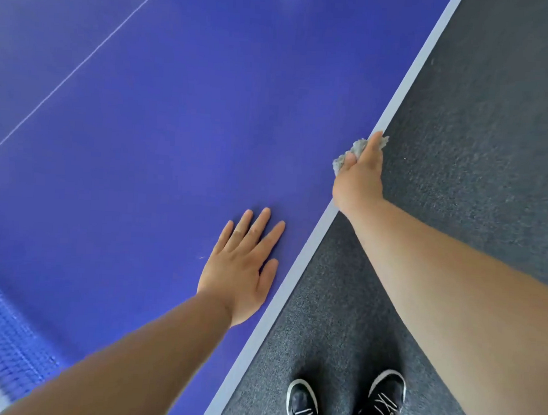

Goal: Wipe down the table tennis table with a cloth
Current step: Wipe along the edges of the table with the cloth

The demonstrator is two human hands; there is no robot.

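The blue table tennis table [163, 112] fills the left and middle of the head view, with a pale side line along its right edge. My right hand [360, 177] grips a crumpled grey cloth [356, 149] and holds it against that edge. My left hand [242, 269] rests flat on the blue top near the same edge, fingers straight and spread, holding nothing.
The net [2, 329] crosses the lower left corner, blurred. A thin white centre line [73, 70] runs across the top. Dark grey carpet [480, 123] lies to the right of the table, and my two black shoes [345, 401] stand on it close to the edge.
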